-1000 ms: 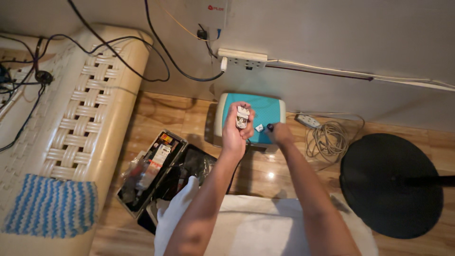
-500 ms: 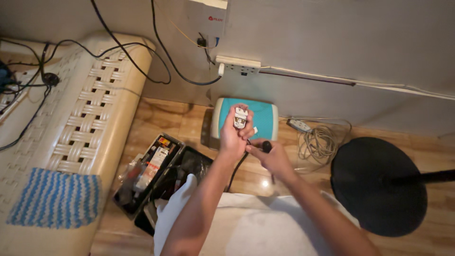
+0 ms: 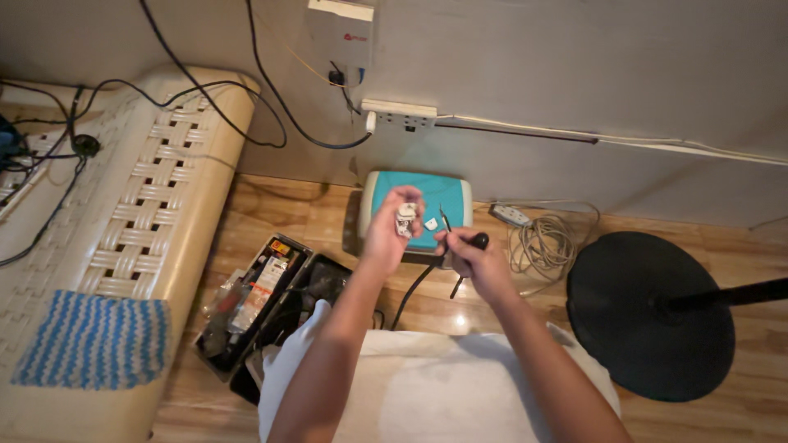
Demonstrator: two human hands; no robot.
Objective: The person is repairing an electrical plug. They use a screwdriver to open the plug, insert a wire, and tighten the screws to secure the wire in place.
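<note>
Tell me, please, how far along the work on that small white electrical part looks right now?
Done: the small white part is off the floor, held up in the left hand, and a small white piece lies apart on the teal box. In hand: the right hand holds a black-handled screwdriver, tip up beside the part, not touching it. Left: the loose piece is not fitted; the open tool case sits unpacked.

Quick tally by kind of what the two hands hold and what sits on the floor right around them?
Small white electrical part in left hand: 1
Screwdriver in right hand: 1
Teal box: 1
Open tool case: 1
Coiled cable: 1
Round black stand base: 1
Total: 6
</note>
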